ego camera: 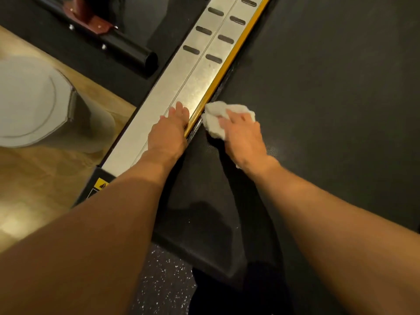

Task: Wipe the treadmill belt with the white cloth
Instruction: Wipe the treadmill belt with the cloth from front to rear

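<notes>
A silver metal side rail [181,87] runs diagonally from the lower left to the top. It carries two rows of dark oval pads [191,49], and a yellow strip [229,64] lines its right edge. At the rail's near end sits a yellow warning sticker [101,184]. To the left lies a wooden floor [34,189] with a blurred pale grey round object [34,98] on it. Above that, a black tube [131,51] bears a reddish bracket [91,21]. Black speckled flooring [163,280] shows at the bottom.

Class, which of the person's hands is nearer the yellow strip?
Left. The left hand lies on the silver rail against the yellow strip; the right hand holds the white cloth on the belt.
</notes>
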A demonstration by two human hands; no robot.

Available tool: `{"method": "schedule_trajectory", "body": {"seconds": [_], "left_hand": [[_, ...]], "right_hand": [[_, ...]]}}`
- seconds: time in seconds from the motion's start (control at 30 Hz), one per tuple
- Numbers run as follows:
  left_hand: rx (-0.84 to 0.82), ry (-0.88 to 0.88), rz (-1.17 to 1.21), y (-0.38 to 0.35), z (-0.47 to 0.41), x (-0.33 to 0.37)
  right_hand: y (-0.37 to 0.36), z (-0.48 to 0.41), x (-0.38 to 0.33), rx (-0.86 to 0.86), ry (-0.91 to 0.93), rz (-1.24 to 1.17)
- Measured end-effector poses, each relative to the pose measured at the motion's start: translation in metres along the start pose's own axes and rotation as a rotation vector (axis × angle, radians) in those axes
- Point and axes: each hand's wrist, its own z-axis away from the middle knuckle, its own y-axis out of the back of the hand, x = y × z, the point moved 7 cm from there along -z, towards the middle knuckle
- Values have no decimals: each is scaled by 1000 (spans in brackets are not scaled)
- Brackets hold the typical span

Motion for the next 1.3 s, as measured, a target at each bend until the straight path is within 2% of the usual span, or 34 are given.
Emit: {"method": "schedule_trajectory", "body": {"seconds": [0.03,0.1,0.17,0.23,0.3,0.37,0.4,0.47,0.57,0.63,0.7,0.8,0.87,0.9,0.97,1.07,1.13,1.17,1.23,1.27,1.3], "left_hand": [[3,-2,9,2,0,0],[5,-8,5,3,1,1],[7,-14,-28,3,2,2],[6,2,-20,2,1,1],[8,12,-14,1,-1,-2],[5,-5,-28,0,-1,0],[0,-4,-23,0,0,1],[-22,-7,-14,1,4,4],[-26,-58,-58,4,8,10],[-36,-49,2,5,11,10],[-45,-52,35,2,20,9],[-5,-64,-3,-6,40,5],[-5,-7,3,-12,48,3],[-32,16,3,-14,49,5],[-99,10,-48,-15,49,12],[-174,-9,-173,-14,48,15],[-217,-19,-224,-16,47,13],[-227,-21,-234,-17,47,12],[-234,-17,-234,-19,46,12],[-238,-10,-236,-21,46,12],[-244,0,-238,-22,46,13]], "right_hand": [[-17,23,-18,-65,118,-9],[-47,84,-51,-225,361,-195],[-42,120,-63,-288,508,-302],[-10,98,-52,-167,461,-433],[17,52,-23,38,284,-514],[19,18,3,138,81,-266],[6,16,9,125,18,-157],[-25,46,-5,8,51,-73],[-46,120,-47,-198,327,-246],[-38,141,-51,-266,433,-350],[-18,122,-30,-150,395,-344],[6,77,18,78,123,-177],[-1,76,32,88,-2,-101],[-10,86,26,56,43,-53],[-34,119,-1,-8,299,6],[-41,146,-22,-134,565,-99],[-24,125,-13,-105,497,-159],[-11,107,1,-22,393,-166],[6,76,45,135,66,-113],[4,72,61,140,-85,-70],[-3,77,64,104,-153,-31]]}}
